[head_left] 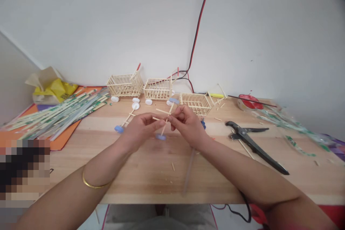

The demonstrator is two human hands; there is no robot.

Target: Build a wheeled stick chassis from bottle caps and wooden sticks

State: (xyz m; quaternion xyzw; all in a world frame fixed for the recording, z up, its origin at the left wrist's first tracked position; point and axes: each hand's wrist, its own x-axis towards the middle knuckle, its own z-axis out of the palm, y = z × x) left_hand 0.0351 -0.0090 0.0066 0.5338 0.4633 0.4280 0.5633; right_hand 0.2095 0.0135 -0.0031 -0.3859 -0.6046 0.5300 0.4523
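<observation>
Both hands are at a small wheel frame made of thin wooden sticks (163, 130), with a light blue round wheel at each end and short sticks crossing it. My left hand (142, 127) is closed in a pinch at the left ends of the cross sticks. My right hand (187, 124) pinches the frame near its middle; its fingertips partly cover the joint. Beside my left hand lies a similar wheel frame (126, 119) with one white and one blue wheel. Behind the hands are three stick-built carts (125, 85) (158, 89) (195, 103); the right one sits low.
Black pliers (244, 137) lie on the right. Bundles of wrapped sticks (61, 111) rest on an orange sheet at left, near a yellow packet (58, 90). A red-and-white bowl (249, 102) stands back right. A red-black cable (198, 25) runs down the wall.
</observation>
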